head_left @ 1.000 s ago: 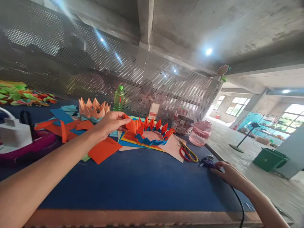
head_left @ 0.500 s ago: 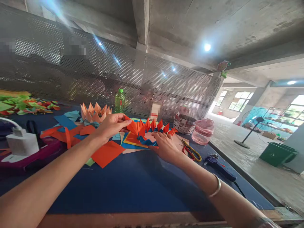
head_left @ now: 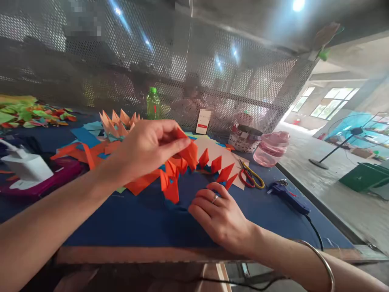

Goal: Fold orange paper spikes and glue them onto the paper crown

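Observation:
My left hand (head_left: 148, 150) pinches an orange point of a folded-paper ring (head_left: 194, 170) made of orange and blue points. The ring is raised off the table and tilted, and my left hand hides part of it. My right hand (head_left: 219, 215) curls around its lower blue edge. A peach folded-paper ring (head_left: 117, 127) stands beyond my left hand, among loose sheets of orange paper (head_left: 141, 182) and blue paper (head_left: 85, 137).
On the blue tabletop (head_left: 121, 219) lie red-handled scissors (head_left: 251, 176) and a blue hot glue gun (head_left: 287, 200) with its cord. A pink jar (head_left: 270, 149), woven container (head_left: 244, 138), green bottle (head_left: 152, 104) and perforated metal screen (head_left: 212, 69) stand beyond.
My right hand has left the glue gun and taken the ring's lower edge. The ring has risen off the sheets and tilted, and the view has shifted downward.

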A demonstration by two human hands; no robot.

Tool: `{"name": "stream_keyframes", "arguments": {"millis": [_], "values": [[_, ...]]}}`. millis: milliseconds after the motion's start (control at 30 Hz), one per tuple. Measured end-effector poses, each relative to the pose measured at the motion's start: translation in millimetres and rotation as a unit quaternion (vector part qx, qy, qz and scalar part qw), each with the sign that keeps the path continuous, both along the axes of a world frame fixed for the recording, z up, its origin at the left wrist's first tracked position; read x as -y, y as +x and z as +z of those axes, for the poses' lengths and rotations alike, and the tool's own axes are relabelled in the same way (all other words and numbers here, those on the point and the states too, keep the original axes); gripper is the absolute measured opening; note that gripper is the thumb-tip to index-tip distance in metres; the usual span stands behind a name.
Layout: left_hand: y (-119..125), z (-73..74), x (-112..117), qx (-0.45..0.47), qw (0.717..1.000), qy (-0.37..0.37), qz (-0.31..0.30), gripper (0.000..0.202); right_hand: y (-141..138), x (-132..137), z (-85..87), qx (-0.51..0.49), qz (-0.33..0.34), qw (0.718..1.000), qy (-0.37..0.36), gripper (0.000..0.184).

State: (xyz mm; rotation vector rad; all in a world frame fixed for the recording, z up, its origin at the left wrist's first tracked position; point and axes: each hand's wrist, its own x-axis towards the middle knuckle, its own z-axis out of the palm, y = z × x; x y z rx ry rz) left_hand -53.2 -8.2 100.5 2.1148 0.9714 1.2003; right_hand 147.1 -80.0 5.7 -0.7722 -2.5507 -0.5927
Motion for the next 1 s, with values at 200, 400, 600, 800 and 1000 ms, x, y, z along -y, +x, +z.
{"name": "stream_keyframes", "arguments": {"millis": [200, 400, 600, 800, 1000], "values": [[21, -9.2, 22, -0.222, 0.973, -0.02, -0.052, 0.02, 17, 12, -4.3, -0.053, 0.065, 0.996, -0.028, 0.019], [30, -20.7, 26, -0.326, 0.94, -0.095, -0.035, 0.025, 18, 24, -8.1, -0.131, -0.01, 0.968, -0.213, 0.018], [37, -23.3, 19, -0.347, 0.929, -0.124, -0.036, 0.027, 8, 29, -18.3, -0.201, -0.058, 0.944, -0.254, 0.013], [33, -33.2, 22, -0.348, 0.932, -0.1, -0.027, 0.026, 2, 29, -21.2, -0.246, -0.103, 0.929, -0.255, 0.011], [35, -34.1, 21, -0.354, 0.93, -0.103, -0.016, 0.027, 4, 31, -18.2, -0.272, -0.132, 0.918, -0.257, 0.006]]}}
